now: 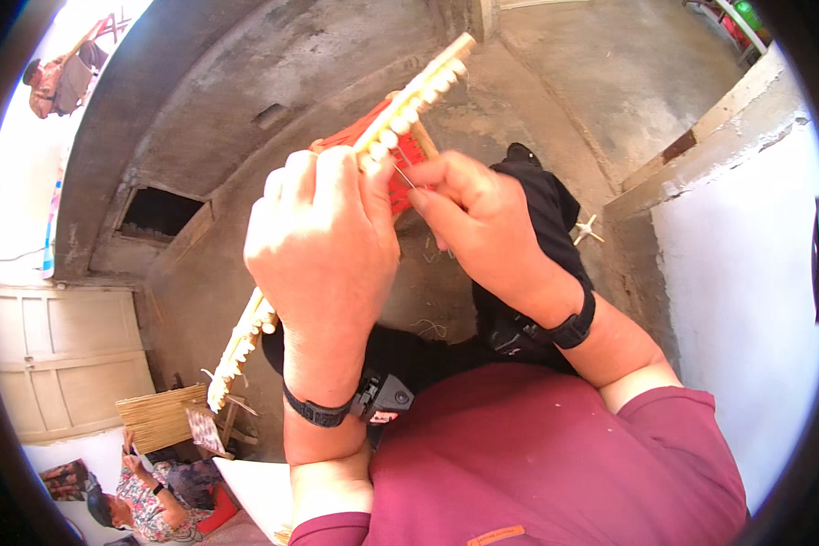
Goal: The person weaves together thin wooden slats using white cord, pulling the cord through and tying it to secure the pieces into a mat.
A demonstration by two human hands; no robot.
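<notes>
A long, pale wooden or bamboo strip (419, 98) with a row of short rounded pieces along one edge slants up to the right. My left hand (318, 237) is closed around its middle, fingers wrapped over it, so that stretch is hidden. Its lower end (232, 359) sticks out below my left wrist. My right hand (473, 218), close beside it, pinches a thin, needle-like piece (404, 175) between thumb and forefinger, its tip against the edge of the strip. I cannot tell whether it is a needle or a wire. Behind the strip shows a red seat or stool top (355, 130).
On the grey concrete floor lies a small pale cross-shaped piece (588, 229) near my shoe (521, 155). A white wall (746, 300) rises at the right. At lower left, another person (159, 496) sits by a slatted panel (161, 417); a further person (56, 84) is at upper left.
</notes>
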